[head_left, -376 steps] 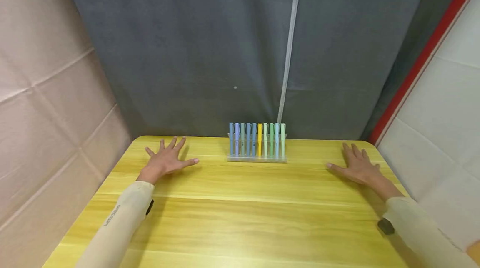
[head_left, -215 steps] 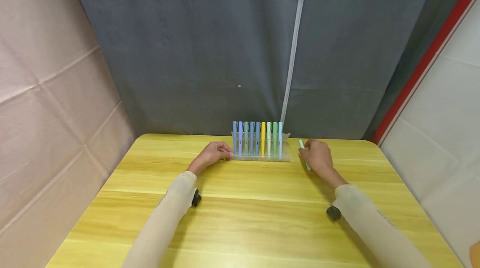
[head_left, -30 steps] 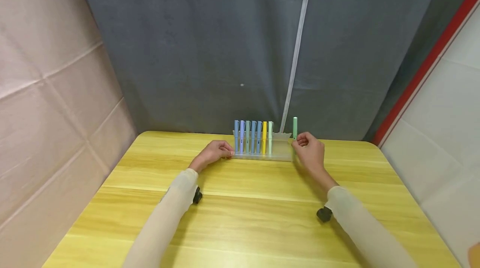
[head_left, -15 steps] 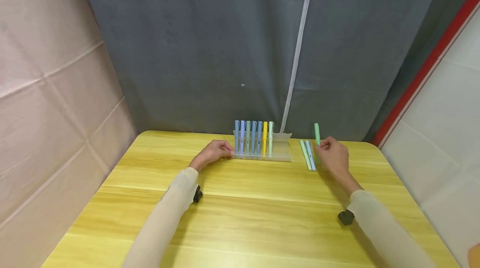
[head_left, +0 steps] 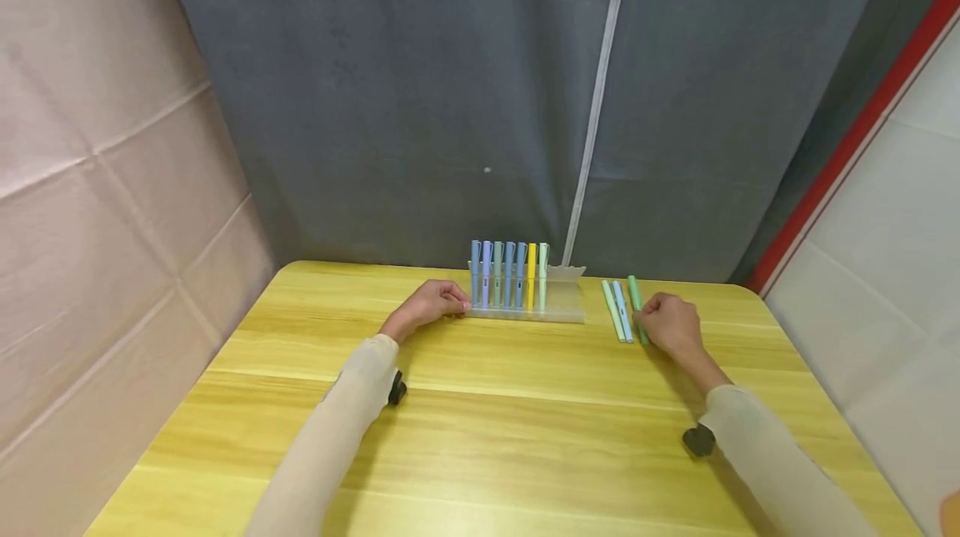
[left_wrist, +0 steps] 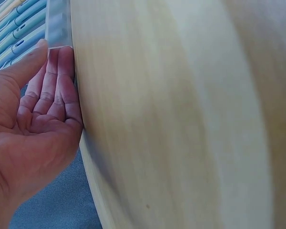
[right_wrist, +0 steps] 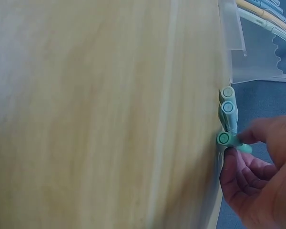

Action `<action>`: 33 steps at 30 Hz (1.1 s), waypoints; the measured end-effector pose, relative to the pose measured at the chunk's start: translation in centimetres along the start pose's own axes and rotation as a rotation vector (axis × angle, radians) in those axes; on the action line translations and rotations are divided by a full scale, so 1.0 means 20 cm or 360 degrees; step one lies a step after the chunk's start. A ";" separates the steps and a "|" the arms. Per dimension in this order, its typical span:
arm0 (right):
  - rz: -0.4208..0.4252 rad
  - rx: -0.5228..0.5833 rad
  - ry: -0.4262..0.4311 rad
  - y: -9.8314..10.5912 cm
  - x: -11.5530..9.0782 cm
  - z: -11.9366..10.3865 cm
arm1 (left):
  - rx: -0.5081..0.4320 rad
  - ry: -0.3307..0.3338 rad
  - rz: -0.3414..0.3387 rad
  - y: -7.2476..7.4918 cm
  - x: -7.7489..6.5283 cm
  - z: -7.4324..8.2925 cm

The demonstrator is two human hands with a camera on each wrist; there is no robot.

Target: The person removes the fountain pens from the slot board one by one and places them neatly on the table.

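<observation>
A clear acrylic pen rack (head_left: 564, 313) stands near the table's back edge. Several capped pens (head_left: 508, 274), blue, lilac, grey-green, yellow and pale green, stand upright in its left part; its right slots hold nothing. My left hand (head_left: 429, 305) pinches the rack's left end, thumb against the corner in the left wrist view. To the right of the rack, a pale green pen (head_left: 612, 312) and a light blue pen (head_left: 622, 312) lie side by side. My right hand (head_left: 672, 324) pinches a green pen (right_wrist: 225, 138) between thumb and fingers, low at the table beside them.
The yellow wood-grain table (head_left: 480, 437) spreads toward me in front of the rack. Behind it hangs a grey curtain (head_left: 390, 103). Pale cloth walls (head_left: 112, 228) stand on the left and right, with a red strip (head_left: 855, 128) on the right.
My right hand has carried the green pen from the rack to the right and lowered it from upright to nearly flat beside the two lying pens. My left hand stays at the rack.
</observation>
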State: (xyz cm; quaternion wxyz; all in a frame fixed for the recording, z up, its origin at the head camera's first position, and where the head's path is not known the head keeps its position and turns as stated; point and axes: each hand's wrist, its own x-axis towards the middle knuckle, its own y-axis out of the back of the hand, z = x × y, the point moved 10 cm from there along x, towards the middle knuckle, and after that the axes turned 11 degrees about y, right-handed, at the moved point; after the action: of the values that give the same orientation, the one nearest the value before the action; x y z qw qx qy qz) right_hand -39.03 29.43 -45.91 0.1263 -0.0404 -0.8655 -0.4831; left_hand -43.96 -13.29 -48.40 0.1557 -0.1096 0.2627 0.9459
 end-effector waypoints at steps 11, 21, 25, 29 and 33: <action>-0.0058 0.0000 -0.0015 -0.04 0.00 0.01 | -0.0004 0.0015 -0.0009 0.00 0.00 -0.01; -0.0032 -0.0014 0.0011 -0.04 0.02 -0.01 | -0.0016 -0.0002 -0.0020 0.00 0.01 0.00; -0.0031 -0.0010 0.0007 -0.04 0.03 -0.01 | -0.0009 0.0007 -0.0015 0.00 0.01 0.00; -0.0021 -0.0020 0.0015 -0.03 0.02 -0.02 | -0.0018 -0.0004 -0.0014 0.00 0.01 0.00; -0.0025 -0.0024 0.0017 -0.04 0.02 -0.02 | -0.0020 -0.0017 -0.0017 0.00 0.01 0.00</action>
State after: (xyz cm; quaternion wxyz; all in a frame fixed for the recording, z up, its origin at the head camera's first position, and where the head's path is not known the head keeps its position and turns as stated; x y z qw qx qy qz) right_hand -39.55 28.76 -46.21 0.1268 -0.0318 -0.8615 -0.4907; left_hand -44.25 -13.18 -48.42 0.1613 -0.1069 0.2554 0.9473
